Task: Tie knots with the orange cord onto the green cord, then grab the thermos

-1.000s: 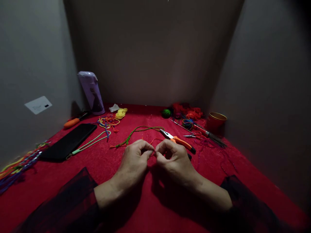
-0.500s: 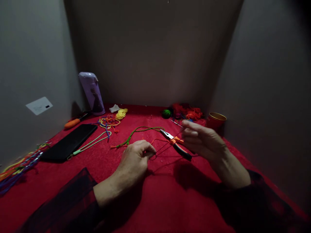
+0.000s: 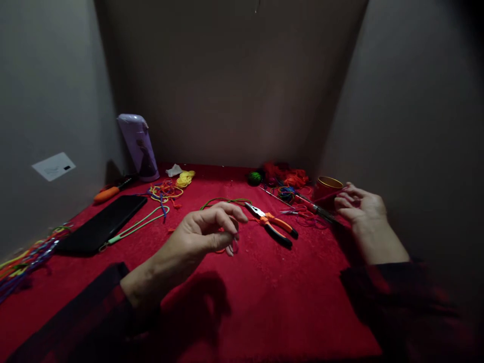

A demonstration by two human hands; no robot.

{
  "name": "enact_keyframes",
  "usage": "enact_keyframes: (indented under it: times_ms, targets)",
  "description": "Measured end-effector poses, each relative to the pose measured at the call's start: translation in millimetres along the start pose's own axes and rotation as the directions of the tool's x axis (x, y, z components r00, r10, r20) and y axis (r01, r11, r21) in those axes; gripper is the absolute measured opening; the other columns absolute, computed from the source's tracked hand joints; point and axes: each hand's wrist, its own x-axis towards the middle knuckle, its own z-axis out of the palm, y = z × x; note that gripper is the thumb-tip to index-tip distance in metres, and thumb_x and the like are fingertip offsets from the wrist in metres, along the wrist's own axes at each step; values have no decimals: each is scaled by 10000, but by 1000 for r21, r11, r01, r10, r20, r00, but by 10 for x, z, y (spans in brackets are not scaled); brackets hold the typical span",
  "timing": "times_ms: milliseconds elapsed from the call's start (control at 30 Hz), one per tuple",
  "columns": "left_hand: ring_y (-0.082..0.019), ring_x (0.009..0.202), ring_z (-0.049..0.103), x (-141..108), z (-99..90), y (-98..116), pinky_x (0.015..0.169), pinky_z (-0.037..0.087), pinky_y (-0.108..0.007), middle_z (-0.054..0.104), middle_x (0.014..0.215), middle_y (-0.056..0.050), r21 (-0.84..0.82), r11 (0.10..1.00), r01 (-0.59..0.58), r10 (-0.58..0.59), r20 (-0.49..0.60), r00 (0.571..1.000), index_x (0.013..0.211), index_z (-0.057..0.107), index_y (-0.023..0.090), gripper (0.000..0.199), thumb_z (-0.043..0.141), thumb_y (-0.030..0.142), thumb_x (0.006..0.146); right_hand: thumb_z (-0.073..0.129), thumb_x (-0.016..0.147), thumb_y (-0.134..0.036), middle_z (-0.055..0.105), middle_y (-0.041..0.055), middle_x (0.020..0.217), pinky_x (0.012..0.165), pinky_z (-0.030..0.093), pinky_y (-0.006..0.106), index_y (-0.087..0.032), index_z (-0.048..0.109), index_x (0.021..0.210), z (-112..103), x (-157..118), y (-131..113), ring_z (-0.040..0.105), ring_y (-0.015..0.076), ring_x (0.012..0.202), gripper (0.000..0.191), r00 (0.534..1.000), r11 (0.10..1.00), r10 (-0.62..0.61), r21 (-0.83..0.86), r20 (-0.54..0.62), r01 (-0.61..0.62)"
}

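Note:
My left hand [image 3: 202, 232] is raised over the red cloth [image 3: 280, 302], thumb and fingertips pinched together at a thin reddish cord [image 3: 236, 244]. Off to the right, my right hand [image 3: 361, 204] has its fingers curled near the gold-rimmed cup [image 3: 329, 183], and a dark red strand [image 3: 338, 193] shows at its fingertips. Between the hands lie pliers [image 3: 270, 222] with orange and black handles. A green cord [image 3: 227, 200] runs behind my left hand, which partly hides it.
At left are a black phone [image 3: 102, 224] with a pale green strap, coloured cords [image 3: 34, 259], an orange-handled tool [image 3: 107, 194] and a purple bottle [image 3: 139, 146]. Yellow yarn [image 3: 185, 178], a green ball [image 3: 254, 178], red yarn [image 3: 295, 177] and small scissors [image 3: 290, 212] lie farther back.
My right hand has moved right, away from my left hand and towards the cup. My left hand has turned and lifted slightly. The pliers and scissors are now uncovered.

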Motion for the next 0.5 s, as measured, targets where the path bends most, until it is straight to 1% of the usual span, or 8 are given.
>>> enact_keyframes:
  times_ms: [100, 167, 267, 367, 400, 433, 467, 500]
  targets:
    - [-140, 758, 586, -22, 5, 62, 632, 477, -254, 601, 1015, -46, -152, 988, -31, 38, 41, 998, 687, 629, 162, 82, 625, 101, 743, 528, 882, -243, 542, -25, 694, 458, 428, 179, -108, 562, 831, 49, -23, 166, 496, 58, 514, 148, 998, 951, 17, -308, -62, -35]
    - [-145, 766, 591, -22, 16, 71, 667, 475, -260, 625, 917, -37, -221, 975, -18, 31, 57, 998, 713, 624, 166, 77, 628, 94, 741, 603, 805, -178, 577, 17, 731, 549, 457, 231, -117, 599, 728, 127, -89, 249, 559, 114, 636, 98, 998, 878, -44, -479, -51, 14]
    - [-117, 689, 593, 16, 12, 7, 661, 473, -243, 628, 782, -17, -220, 975, 31, -31, 5, 1000, 704, 620, 150, 92, 622, 64, 737, 654, 661, -77, 604, 80, 843, 672, 446, 284, -146, 634, 606, 331, -297, 287, 574, 205, 841, 90, 988, 763, -151, -629, 46, 145]
    - [-112, 646, 608, 77, -28, -130, 630, 474, -231, 642, 740, -23, -150, 983, 103, -117, -92, 989, 692, 625, 132, 69, 630, 79, 737, 651, 699, -175, 583, 77, 1044, 738, 438, 286, -189, 690, 797, 628, -687, 242, 548, 203, 941, 106, 951, 701, -209, -643, 229, 309]
    - [-112, 643, 611, 93, -44, -178, 640, 473, -233, 648, 732, -25, -121, 985, 126, -140, -119, 983, 704, 629, 129, 48, 635, 95, 739, 627, 745, -241, 598, 64, 1010, 705, 445, 270, -202, 689, 854, 730, -853, 222, 563, 179, 889, 131, 923, 699, -192, -614, 335, 368]
    - [-110, 637, 612, 105, -58, -221, 649, 471, -233, 652, 719, -26, -95, 985, 148, -160, -137, 978, 714, 633, 127, 29, 643, 117, 739, 567, 806, -307, 608, 69, 932, 626, 444, 262, -188, 671, 932, 822, -1027, 204, 569, 160, 782, 202, 851, 731, -107, -540, 514, 418]
    - [-109, 638, 613, 112, -68, -255, 660, 470, -235, 656, 718, -26, -81, 983, 164, -175, -148, 973, 724, 634, 127, 24, 649, 138, 740, 513, 844, -367, 606, 54, 802, 545, 428, 251, -173, 638, 1009, 902, -1201, 192, 550, 135, 644, 284, 767, 803, 33, -474, 641, 361]
    - [-106, 636, 610, 115, -74, -279, 666, 468, -234, 657, 714, -24, -79, 982, 171, -182, -157, 971, 732, 635, 127, 33, 653, 154, 740, 468, 867, -413, 584, 26, 689, 490, 406, 242, -165, 584, 1092, 964, -1364, 188, 509, 114, 531, 354, 655, 867, 187, -436, 732, 241]
